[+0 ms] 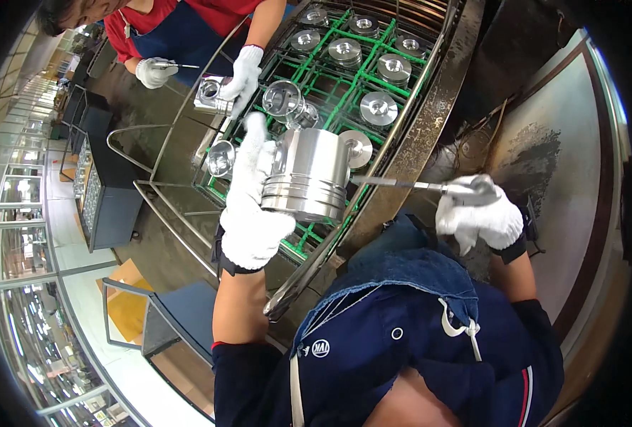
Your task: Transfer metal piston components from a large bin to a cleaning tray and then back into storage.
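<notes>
My left hand (248, 206), in a white knitted glove, is closed round the side of a large shiny metal piston (307, 167). The piston is held above the rack, its ring grooves toward me. In my right hand (481, 217), also gloved, is a slim hand tool (401, 183) with a long, narrow metal blade. Its tip reaches the piston's right side near the grooves; whether it touches I cannot tell. Below the held piston is a metal rack with green-coated bars (334, 92), where several more pistons (378, 109) stand.
Across the rack, at the upper left, a co-worker's gloved hands (241, 75) hold another piston (213, 94) and a thin tool (177, 65). Bent metal rails (156, 153) edge the rack's left side. A blue chair (184, 313) and a dark cart (109, 185) stand left.
</notes>
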A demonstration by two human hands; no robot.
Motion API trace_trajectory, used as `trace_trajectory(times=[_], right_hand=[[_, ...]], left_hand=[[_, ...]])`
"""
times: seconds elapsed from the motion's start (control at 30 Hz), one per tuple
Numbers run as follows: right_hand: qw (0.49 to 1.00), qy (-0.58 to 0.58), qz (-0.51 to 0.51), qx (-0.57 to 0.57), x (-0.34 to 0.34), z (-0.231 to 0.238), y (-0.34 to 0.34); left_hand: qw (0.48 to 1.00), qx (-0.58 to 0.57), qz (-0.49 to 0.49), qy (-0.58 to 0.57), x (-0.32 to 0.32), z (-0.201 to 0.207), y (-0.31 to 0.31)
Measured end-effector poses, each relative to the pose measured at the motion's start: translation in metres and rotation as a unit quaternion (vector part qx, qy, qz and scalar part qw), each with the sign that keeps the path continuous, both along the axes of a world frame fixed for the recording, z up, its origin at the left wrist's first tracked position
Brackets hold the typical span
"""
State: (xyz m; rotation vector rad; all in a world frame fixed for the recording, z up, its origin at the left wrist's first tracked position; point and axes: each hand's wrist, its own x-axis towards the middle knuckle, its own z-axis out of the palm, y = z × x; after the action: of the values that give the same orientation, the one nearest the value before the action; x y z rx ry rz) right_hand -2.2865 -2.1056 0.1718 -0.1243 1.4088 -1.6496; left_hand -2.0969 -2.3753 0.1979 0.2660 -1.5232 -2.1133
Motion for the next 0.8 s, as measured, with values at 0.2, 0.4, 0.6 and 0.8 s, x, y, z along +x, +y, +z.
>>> trace_trajectory(times=[0.2,0.4,0.6,0.8], right_hand=[[0.993,0.071,0.08,0.041,-0.001,0.007,-0.002],[1.0,0.014,0.007,0.022,0.003,0.004,-0.005],[0.99,0.036,0.094,0.102,-0.001,-0.006,-0.002],[0.978,0.054,0.172,0.109,-0.003,-0.025,0.004]], left_hand=[[0.995,0.066,-0.035,-0.06,0.006,-0.004,-0.007],[0.999,-0.034,-0.03,-0.025,0.004,-0.011,-0.006],[0.986,0.137,-0.069,-0.064,0.001,-0.025,-0.022],[0.933,0.333,0.052,-0.128,-0.023,-0.041,-0.03]])
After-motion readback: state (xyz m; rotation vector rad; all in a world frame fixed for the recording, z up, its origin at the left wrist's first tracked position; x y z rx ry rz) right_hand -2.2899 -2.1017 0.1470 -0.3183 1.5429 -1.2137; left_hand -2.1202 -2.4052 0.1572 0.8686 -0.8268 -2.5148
